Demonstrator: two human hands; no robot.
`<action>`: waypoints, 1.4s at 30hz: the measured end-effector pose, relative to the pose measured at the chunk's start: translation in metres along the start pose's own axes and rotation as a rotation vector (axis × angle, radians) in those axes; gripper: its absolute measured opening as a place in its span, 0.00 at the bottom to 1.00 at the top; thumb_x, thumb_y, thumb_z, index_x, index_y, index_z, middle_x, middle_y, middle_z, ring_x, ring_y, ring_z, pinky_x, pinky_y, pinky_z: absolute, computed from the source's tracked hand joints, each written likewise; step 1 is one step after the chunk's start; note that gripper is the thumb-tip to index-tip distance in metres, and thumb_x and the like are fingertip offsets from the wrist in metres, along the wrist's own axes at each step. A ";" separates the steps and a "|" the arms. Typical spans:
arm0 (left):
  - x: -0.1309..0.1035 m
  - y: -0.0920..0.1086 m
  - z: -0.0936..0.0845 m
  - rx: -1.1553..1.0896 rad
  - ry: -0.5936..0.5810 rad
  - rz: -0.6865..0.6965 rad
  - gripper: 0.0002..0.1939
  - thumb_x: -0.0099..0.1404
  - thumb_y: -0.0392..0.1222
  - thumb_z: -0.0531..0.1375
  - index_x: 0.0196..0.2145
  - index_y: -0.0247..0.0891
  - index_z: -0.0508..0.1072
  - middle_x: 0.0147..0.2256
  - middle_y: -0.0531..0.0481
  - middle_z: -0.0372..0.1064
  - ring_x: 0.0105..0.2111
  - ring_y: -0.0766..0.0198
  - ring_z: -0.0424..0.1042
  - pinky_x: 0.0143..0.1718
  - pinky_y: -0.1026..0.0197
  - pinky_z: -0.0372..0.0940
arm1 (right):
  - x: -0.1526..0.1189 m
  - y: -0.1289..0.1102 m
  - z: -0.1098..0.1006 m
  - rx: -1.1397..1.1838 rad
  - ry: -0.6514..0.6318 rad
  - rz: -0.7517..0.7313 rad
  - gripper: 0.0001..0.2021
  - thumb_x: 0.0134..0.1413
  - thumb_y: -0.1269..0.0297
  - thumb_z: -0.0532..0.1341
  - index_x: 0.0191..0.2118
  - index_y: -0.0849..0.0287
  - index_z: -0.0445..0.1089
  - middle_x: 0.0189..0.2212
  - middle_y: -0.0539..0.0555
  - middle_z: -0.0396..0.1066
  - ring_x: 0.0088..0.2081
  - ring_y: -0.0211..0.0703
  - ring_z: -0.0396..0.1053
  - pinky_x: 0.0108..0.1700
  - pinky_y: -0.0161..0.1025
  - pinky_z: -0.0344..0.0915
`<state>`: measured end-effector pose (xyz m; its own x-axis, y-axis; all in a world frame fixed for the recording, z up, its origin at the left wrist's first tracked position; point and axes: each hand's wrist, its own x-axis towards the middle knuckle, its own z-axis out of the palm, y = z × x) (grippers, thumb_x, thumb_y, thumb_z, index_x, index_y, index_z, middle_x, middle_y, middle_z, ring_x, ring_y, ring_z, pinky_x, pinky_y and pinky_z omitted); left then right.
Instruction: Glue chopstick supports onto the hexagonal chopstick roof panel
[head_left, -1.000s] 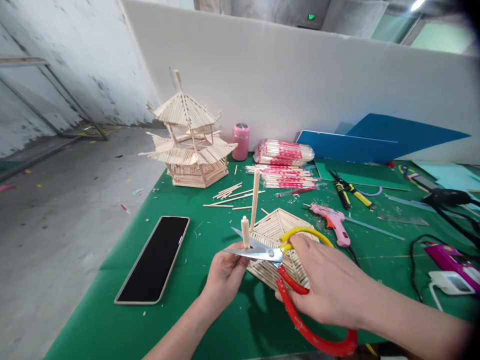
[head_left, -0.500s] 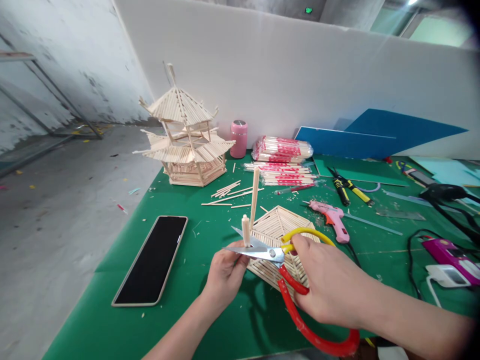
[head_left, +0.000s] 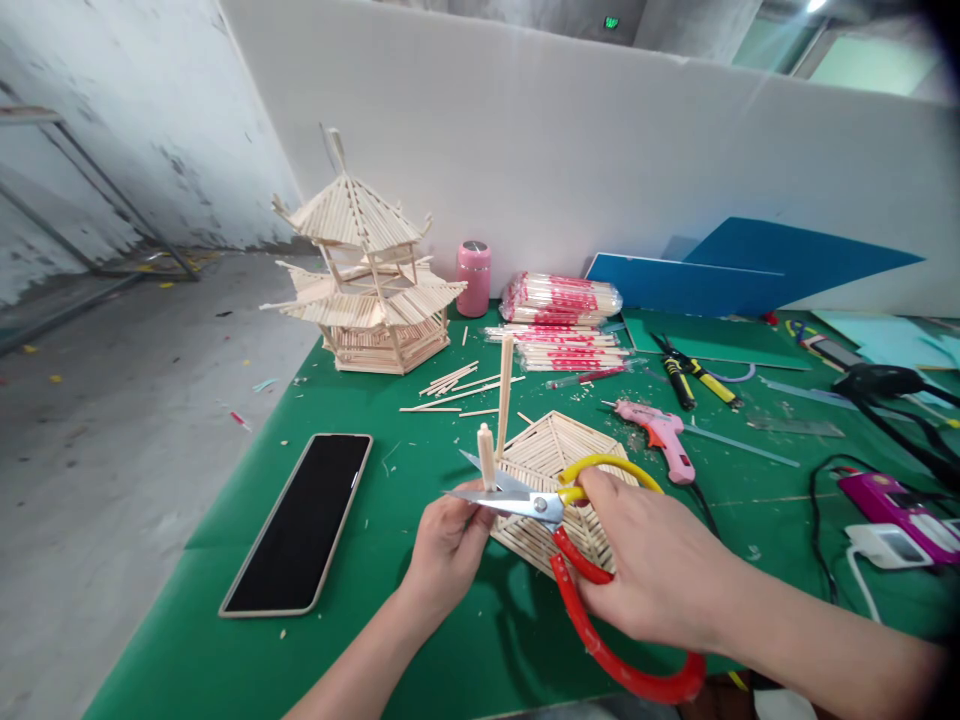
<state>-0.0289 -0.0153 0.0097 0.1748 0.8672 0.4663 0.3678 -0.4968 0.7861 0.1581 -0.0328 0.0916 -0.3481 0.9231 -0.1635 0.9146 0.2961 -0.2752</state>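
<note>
My left hand (head_left: 448,545) is closed on a short bundle of wooden sticks (head_left: 486,455) that stands up from between finger and thumb. In my right hand (head_left: 637,560) is a pair of scissors (head_left: 532,505) with one yellow and one red handle. Its blades are parted around the bundle, just above my left fingertips. Beneath both hands lies a hexagonal panel of wooden sticks (head_left: 553,440), partly hidden by the scissors and my hands. A taller stick post (head_left: 505,395) rises upright at the panel's left side.
Left of my hands lies a black phone (head_left: 300,525). Behind stand a stick-built pagoda (head_left: 367,300) and a pink canister (head_left: 473,280), beside packs of wrapped chopsticks (head_left: 562,298). To the right are a pink glue gun (head_left: 660,430), yellow-black pliers (head_left: 694,375) and cables.
The whole view has shifted slightly, with the scene sliding a little left. The hands, scissors and bundle keep nearly the same positions relative to each other.
</note>
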 end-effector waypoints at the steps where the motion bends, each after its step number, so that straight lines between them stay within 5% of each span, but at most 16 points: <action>1: 0.000 0.000 0.000 0.007 -0.002 -0.003 0.10 0.58 0.32 0.51 0.23 0.38 0.70 0.18 0.53 0.64 0.19 0.67 0.65 0.22 0.67 0.61 | 0.000 -0.001 0.000 0.003 0.003 0.000 0.13 0.42 0.57 0.55 0.33 0.58 0.56 0.29 0.55 0.67 0.29 0.49 0.66 0.25 0.40 0.56; 17: -0.001 0.010 0.003 0.062 0.017 -0.023 0.11 0.56 0.31 0.51 0.22 0.38 0.69 0.21 0.51 0.68 0.25 0.62 0.70 0.27 0.64 0.65 | -0.001 0.003 0.001 0.027 0.033 -0.028 0.21 0.39 0.48 0.58 0.35 0.60 0.56 0.31 0.57 0.65 0.32 0.50 0.64 0.29 0.43 0.59; 32: -0.004 0.009 0.004 0.057 0.043 -0.043 0.08 0.57 0.31 0.51 0.29 0.36 0.70 0.28 0.48 0.73 0.26 0.63 0.71 0.26 0.66 0.64 | 0.021 0.036 0.000 0.107 0.023 -0.294 0.20 0.39 0.58 0.60 0.40 0.60 0.58 0.37 0.57 0.63 0.39 0.49 0.61 0.39 0.45 0.60; 36: -0.006 0.011 0.006 -0.007 0.032 -0.138 0.07 0.60 0.34 0.51 0.32 0.36 0.68 0.27 0.50 0.72 0.27 0.65 0.71 0.29 0.67 0.64 | 0.018 0.067 0.011 0.175 0.050 -0.142 0.14 0.45 0.61 0.56 0.39 0.59 0.57 0.35 0.56 0.66 0.35 0.45 0.65 0.35 0.40 0.62; 39: -0.008 0.012 0.007 -0.044 0.019 -0.181 0.07 0.62 0.35 0.50 0.34 0.36 0.68 0.27 0.51 0.71 0.29 0.66 0.71 0.31 0.68 0.64 | 0.015 0.100 0.027 0.124 0.207 0.117 0.15 0.48 0.59 0.53 0.41 0.61 0.57 0.38 0.61 0.66 0.39 0.51 0.66 0.37 0.43 0.63; 42: -0.009 0.013 0.007 -0.047 0.010 -0.207 0.08 0.62 0.36 0.50 0.33 0.37 0.68 0.28 0.51 0.71 0.30 0.66 0.70 0.32 0.68 0.63 | 0.009 0.122 0.046 0.083 0.225 0.232 0.16 0.48 0.58 0.52 0.41 0.62 0.58 0.41 0.63 0.66 0.43 0.54 0.65 0.40 0.45 0.63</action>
<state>-0.0193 -0.0290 0.0130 0.0909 0.9507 0.2964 0.3523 -0.3091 0.8834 0.2566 0.0003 0.0131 -0.0703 0.9973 -0.0198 0.9411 0.0597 -0.3328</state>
